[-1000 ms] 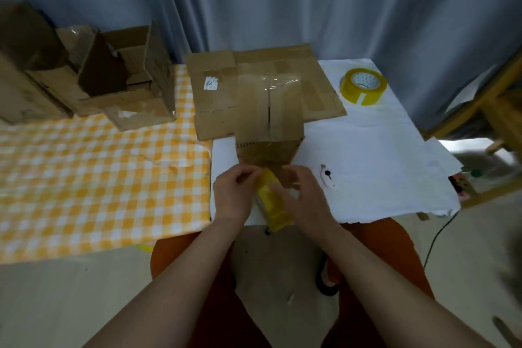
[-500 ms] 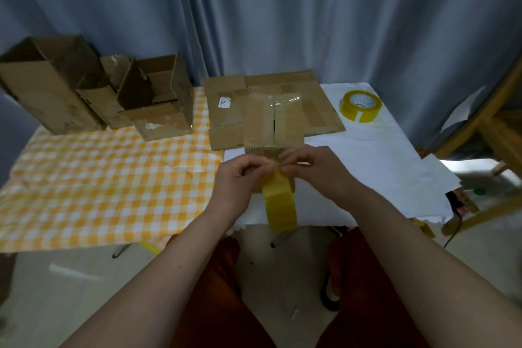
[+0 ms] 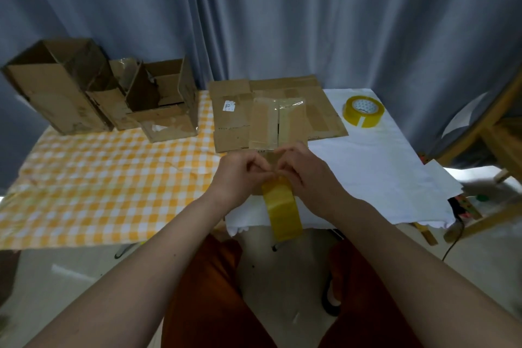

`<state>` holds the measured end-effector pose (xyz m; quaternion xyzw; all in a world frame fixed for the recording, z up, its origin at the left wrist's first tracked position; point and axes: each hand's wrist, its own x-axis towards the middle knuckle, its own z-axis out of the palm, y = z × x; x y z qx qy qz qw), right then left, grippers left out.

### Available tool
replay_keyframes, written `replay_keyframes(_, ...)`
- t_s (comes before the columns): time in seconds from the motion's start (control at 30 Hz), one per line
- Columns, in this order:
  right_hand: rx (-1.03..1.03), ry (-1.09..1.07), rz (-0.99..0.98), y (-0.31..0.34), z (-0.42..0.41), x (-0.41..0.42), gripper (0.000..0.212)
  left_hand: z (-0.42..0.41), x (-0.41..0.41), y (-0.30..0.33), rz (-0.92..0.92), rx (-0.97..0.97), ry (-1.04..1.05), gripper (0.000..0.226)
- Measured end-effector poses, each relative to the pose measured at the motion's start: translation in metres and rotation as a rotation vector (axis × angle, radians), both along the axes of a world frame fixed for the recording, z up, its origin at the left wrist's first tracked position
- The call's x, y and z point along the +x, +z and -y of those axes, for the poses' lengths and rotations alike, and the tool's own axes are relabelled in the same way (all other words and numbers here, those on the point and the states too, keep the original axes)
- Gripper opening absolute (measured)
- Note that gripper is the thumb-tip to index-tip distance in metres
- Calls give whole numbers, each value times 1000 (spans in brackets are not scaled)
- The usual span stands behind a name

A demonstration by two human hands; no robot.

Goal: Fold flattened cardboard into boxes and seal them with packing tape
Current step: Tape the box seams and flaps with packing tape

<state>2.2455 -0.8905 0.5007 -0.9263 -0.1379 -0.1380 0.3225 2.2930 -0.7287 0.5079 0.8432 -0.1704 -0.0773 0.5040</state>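
Two hands, left hand (image 3: pixel 240 175) and right hand (image 3: pixel 308 175), fingers pinched together on the top of one glossy yellow tape roll (image 3: pixel 282 210) above the tabletop (image 3: pixel 367 167) edge. Behind them: one flattened cardboard sheet (image 3: pixel 234 116), a second tape roll (image 3: pixel 363 111), three upright open boxes (image 3: pixel 56 99).

hidden: top end of the yellow tape strip (image 3: pixel 282 210) behind the fingertips of the left hand (image 3: pixel 241 175) and right hand (image 3: pixel 306 174); small cardboard box (image 3: pixel 278 121) near side covered by both hands | too small: label (image 3: pixel 228 106) print on flattened cardboard (image 3: pixel 231 133) | cut off: wooden frame (image 3: pixel 491 133) at right edge
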Motion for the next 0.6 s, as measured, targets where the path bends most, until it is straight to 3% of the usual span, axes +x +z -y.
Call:
replay_keyframes(0.1,85,-66,8,-6,-1,2,12,6,0,-3,151,25,0,27)
replay_keyframes(0.2,409,-177,-59,-10,-3,3,37,8,3,-8,210,-57,122,34)
replay_keyframes(0.27,598,-223,-175,-16,3,-1,52,4,7,-9,160,-149,260,35)
replay_keyframes(0.4,402,-185,-387,-40,15,-15,69,-4,12,-11,-51,-406,401,25)
replay_keyframes(0.6,824,-259,-212,-33,12,-12,63,6,15,-6,-302,-735,522,26)
